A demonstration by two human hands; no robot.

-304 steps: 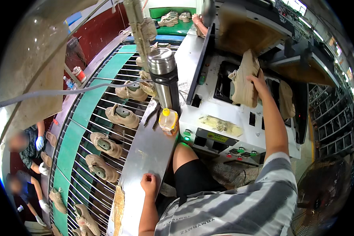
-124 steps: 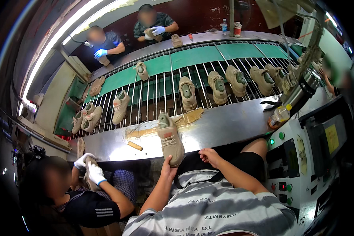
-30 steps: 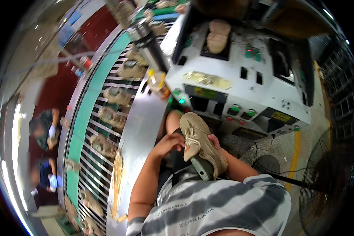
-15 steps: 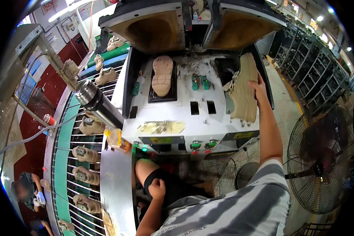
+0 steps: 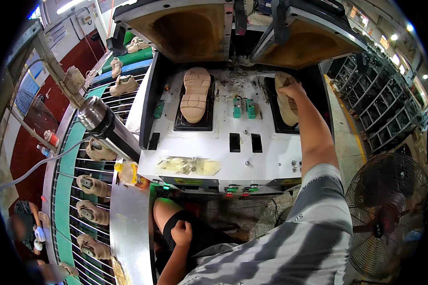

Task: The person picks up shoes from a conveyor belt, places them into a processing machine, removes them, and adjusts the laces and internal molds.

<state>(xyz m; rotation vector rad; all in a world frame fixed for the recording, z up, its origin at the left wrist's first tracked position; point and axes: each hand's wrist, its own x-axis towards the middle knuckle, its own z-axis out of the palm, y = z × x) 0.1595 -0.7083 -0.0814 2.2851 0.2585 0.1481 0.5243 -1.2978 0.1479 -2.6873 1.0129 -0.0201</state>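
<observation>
One shoe (image 5: 287, 110): long axis near-to-far, toe direction unclear. Right hand (image 5: 292, 89) bent over it, grasping or pressing, cannot tell. Left hand (image 5: 181, 232) curled.

On the machine (image 5: 195, 142), one shoe (image 5: 196, 97) near the left edge, a second shoe (image 5: 286, 109) near the right! Bottle (image 5: 132, 175) at the far end of the tabletop (image 5: 133, 228), flask (image 5: 110, 129) behind; shoe row (image 5: 92, 186) on the conveyor (image 5: 64, 190) past its left edge.

The white metal machine top (image 5: 199, 145) carries, at ten o'clock, a pale-beige ridged shoe sole (image 5: 195, 95) facing up on a black rectangular pad (image 5: 209, 121), at two a beige shoe (image 5: 285, 107) over a similar pad (image 5: 274, 109), while the silver metal bench (image 5: 133, 228) between seven and eight holds a yellow-capped plastic bottle (image 5: 130, 174).
</observation>
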